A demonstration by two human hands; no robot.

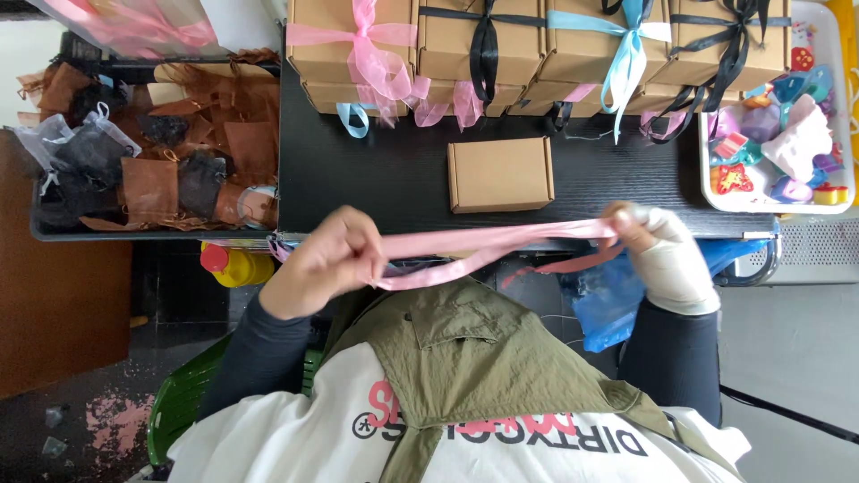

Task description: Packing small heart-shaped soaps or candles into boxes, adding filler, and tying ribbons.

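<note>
Meanwhile, a seated person is stretching a length of pink ribbon (488,243) between both hands at the near edge of a black table (376,170). As a judgement, the band is looking doubled and partly twisted, so it could be slipping from the pinch or snagging on the table edge if the pull goes uneven. The left hand (324,264) is curling nearly closed, fingers pinching the ribbon's looped end. The right hand (660,255), wrapped in a pale covering, is gripping the other end with fingers folded tight. Just beyond the ribbon, a plain brown cardboard box (499,173) is sitting untied, apart from both hands. Farther back, ribbon-tied boxes (537,45) are standing stacked in a row.
</note>
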